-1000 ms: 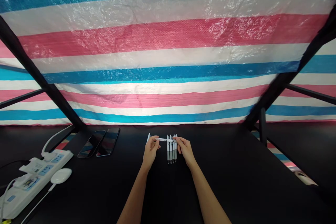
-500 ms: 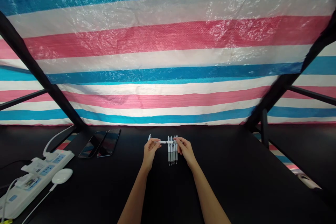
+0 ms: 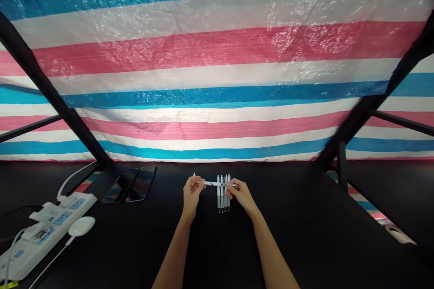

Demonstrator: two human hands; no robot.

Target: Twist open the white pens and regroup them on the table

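Between both hands [image 3: 217,189], the pen [image 3: 217,184] lies crosswise, left to right.

L hand [image 3: 191,192], R hand [image 3: 239,193] pinched shut.

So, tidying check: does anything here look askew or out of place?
Only one pen, held crosswise between left hand and right hand over the parallel row of pens; nothing looks spilled or damaged.

Four pens [image 3: 223,196] lie in a row; a fifth pen [image 3: 212,184] is held crosswise. Far left lie two phones [image 3: 142,183], near left one power strip [image 3: 44,230] and one white puck [image 3: 81,226].
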